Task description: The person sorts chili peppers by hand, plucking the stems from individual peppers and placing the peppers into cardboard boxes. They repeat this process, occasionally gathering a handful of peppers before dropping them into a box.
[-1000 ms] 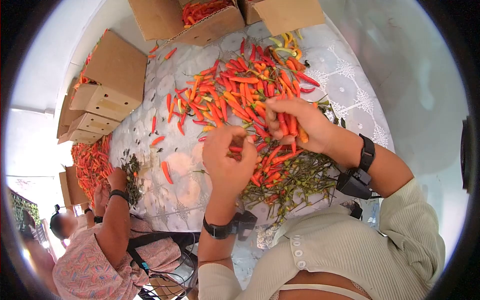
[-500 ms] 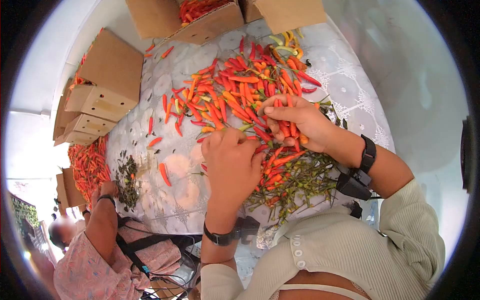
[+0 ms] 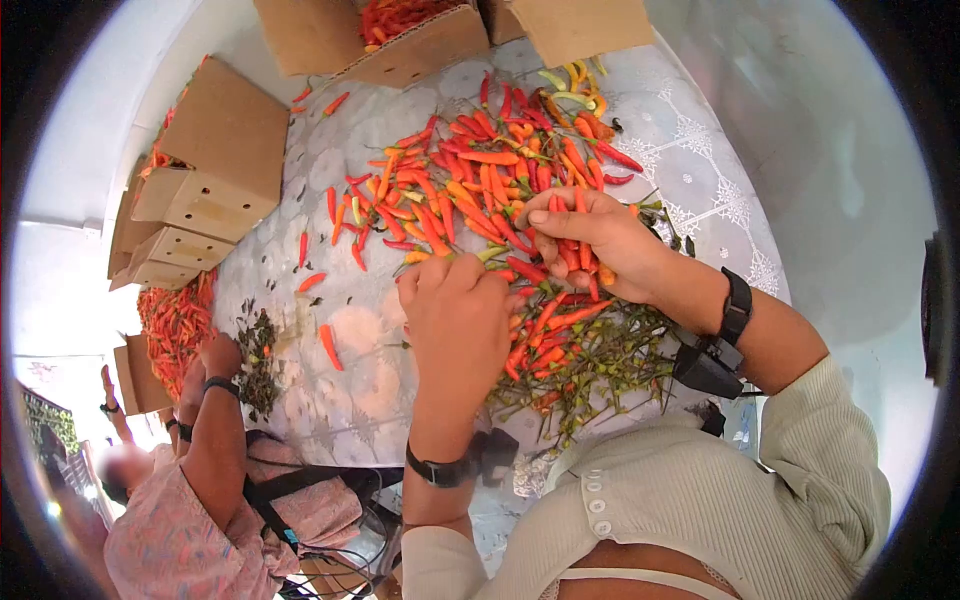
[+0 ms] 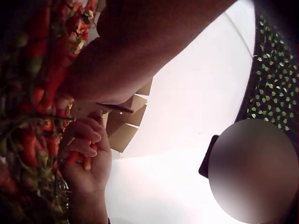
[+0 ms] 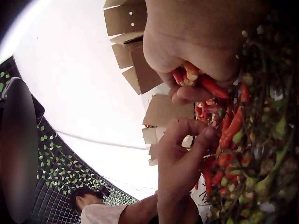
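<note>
A heap of red and orange chili peppers (image 3: 480, 190) lies on a patterned tablecloth. My right hand (image 3: 605, 240) is over its near side, fingers curled round several red and orange chili peppers (image 5: 191, 72), whose ends stick out of the fist in the right wrist view. To its left, my left hand (image 3: 455, 320) bends over the heap's near edge. In the right wrist view its thumb and index finger come together right at the red peppers; I cannot tell whether they pinch one. Below both hands spreads a pile of green chili stems (image 3: 600, 370).
Cardboard boxes (image 3: 225, 150) of chilies stand at the left, and another open box (image 3: 420, 60) at the back. A second person (image 3: 200, 480) works at a chili pile (image 3: 175, 320) on the left. Yellow peppers (image 3: 580, 90) lie at the far end; single peppers (image 3: 330, 347) are scattered about.
My left hand first turned over, its thumb and index finger coming down to the peppers, then shifted slightly left. My right hand keeps its peppers almost in place. The other person's arm moved.
</note>
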Demonstrator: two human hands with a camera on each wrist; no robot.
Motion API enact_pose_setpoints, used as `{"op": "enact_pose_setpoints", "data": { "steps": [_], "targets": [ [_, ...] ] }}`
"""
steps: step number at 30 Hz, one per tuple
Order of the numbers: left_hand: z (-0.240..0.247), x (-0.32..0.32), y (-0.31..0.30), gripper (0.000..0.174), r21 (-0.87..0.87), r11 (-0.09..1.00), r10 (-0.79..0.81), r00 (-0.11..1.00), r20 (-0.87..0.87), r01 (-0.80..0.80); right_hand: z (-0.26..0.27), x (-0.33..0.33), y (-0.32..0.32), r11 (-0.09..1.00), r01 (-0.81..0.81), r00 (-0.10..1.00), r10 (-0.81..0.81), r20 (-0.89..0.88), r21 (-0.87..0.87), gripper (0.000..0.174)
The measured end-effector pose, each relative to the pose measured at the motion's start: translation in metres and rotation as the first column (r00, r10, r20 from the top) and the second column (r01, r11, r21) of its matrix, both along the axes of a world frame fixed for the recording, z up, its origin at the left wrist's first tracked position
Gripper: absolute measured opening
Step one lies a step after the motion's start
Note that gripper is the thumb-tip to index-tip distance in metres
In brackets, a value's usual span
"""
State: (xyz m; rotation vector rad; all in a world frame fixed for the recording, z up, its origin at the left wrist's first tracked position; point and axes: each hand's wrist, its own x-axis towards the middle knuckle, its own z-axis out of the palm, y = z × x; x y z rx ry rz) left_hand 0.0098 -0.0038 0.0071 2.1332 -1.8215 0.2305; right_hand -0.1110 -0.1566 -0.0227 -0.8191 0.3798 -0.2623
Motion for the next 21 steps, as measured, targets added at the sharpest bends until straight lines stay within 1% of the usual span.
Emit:
{"op": "enact_pose_setpoints", "data": {
  "steps": [4, 7, 10, 13, 16, 19, 21],
  "targets": [
    [-0.002, -0.001, -0.002, 0.013, -0.063, 0.998, 0.019, 1.0, -0.013, -0.019, 0.003, -0.001, 0.0, 1.0, 0.003, 1.0, -0.003, -0.019, -0.005, 0.016],
    [0.0, -0.002, -0.005, 0.015, -0.22, 0.975, -0.037, 0.987, -0.157, 0.001, -0.003, -0.001, -0.002, 0.999, -0.038, 0.999, 0.038, 0.027, -0.024, 0.017],
    [-0.005, 0.001, -0.003, 0.017, -0.334, 0.942, -0.081, 0.95, -0.3, -0.026, -0.002, 0.0, 0.004, 0.98, -0.068, 0.997, 0.062, -0.041, -0.185, 0.025],
    [-0.01, -0.005, 0.001, 0.022, -0.365, 0.914, -0.047, 0.847, -0.529, -0.177, 0.008, -0.006, 0.009, 0.938, -0.257, 0.965, 0.234, -0.122, -0.233, 0.032],
    [-0.015, -0.006, 0.0, 0.024, -0.382, 0.907, -0.084, 0.812, -0.578, -0.178, 0.009, -0.006, 0.013, 0.919, -0.352, 0.936, 0.349, -0.045, -0.176, 0.035],
    [-0.016, -0.003, -0.001, 0.023, -0.396, 0.909, -0.111, 0.838, -0.534, -0.131, 0.007, -0.005, 0.012, 0.937, -0.287, 0.958, 0.276, -0.079, -0.198, 0.037],
    [-0.019, -0.005, -0.001, 0.022, -0.382, 0.913, -0.117, 0.808, -0.578, -0.141, 0.004, -0.005, 0.012, 0.949, -0.258, 0.966, 0.253, -0.052, -0.179, 0.039]
  ]
}}
